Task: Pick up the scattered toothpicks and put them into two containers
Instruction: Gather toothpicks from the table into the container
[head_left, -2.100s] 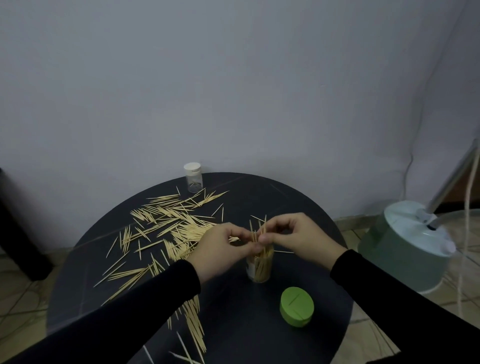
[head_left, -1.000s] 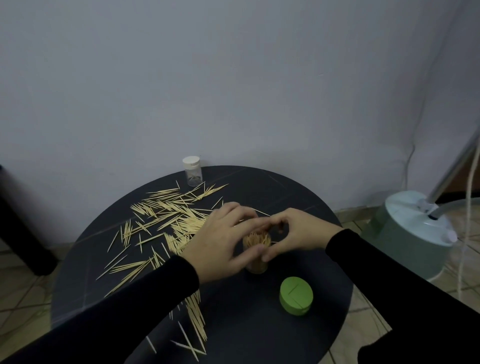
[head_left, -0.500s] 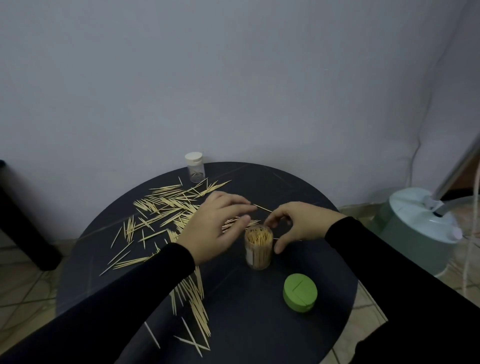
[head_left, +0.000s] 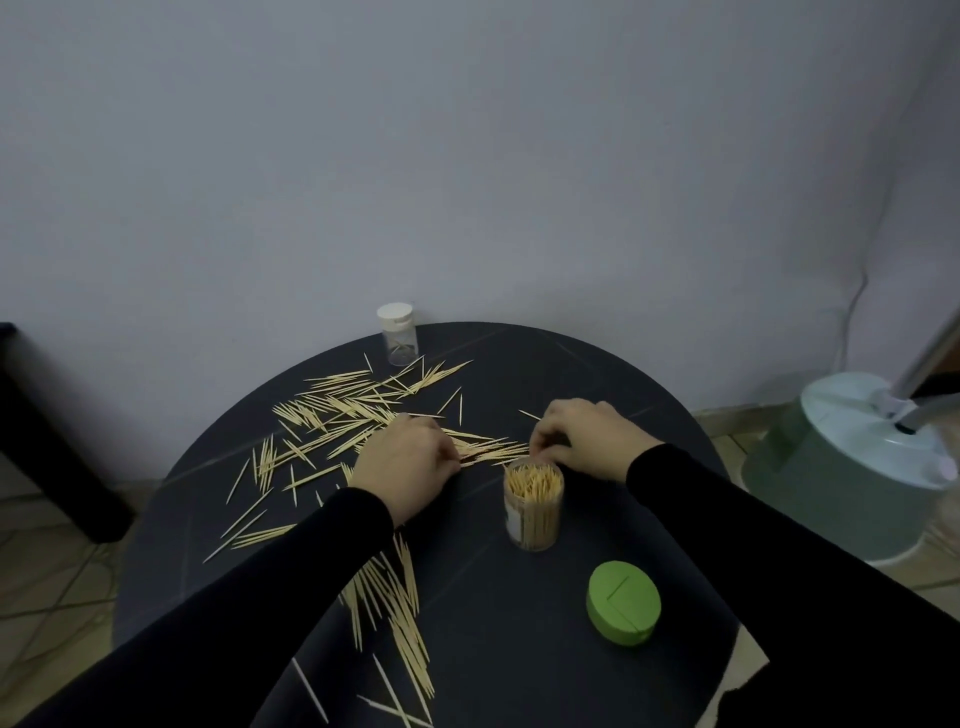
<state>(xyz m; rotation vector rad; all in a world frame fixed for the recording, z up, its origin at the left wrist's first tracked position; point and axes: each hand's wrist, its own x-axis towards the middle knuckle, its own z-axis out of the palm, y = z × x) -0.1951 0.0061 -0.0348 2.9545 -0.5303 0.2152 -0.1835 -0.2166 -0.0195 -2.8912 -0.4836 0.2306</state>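
Observation:
Many pale toothpicks (head_left: 337, 410) lie scattered over the left half of a round black table (head_left: 545, 374). A clear open jar (head_left: 533, 506), packed upright with toothpicks, stands near the middle. A second small clear jar with a white cap (head_left: 397, 334) stands at the far edge. My left hand (head_left: 405, 460) rests palm down on the toothpicks left of the open jar, fingers curled onto a small bunch. My right hand (head_left: 587, 436) is just behind the jar, fingertips pinched down on toothpicks lying there.
A green lid (head_left: 622, 601) lies on the table in front and to the right of the open jar. More toothpicks (head_left: 395, 603) lie near the front edge under my left sleeve. A pale green lamp base (head_left: 857, 467) stands on the floor at right.
Both hands left the top of the open jar and moved down and away to the table behind it, onto loose toothpicks. The jar now stands uncovered and full.

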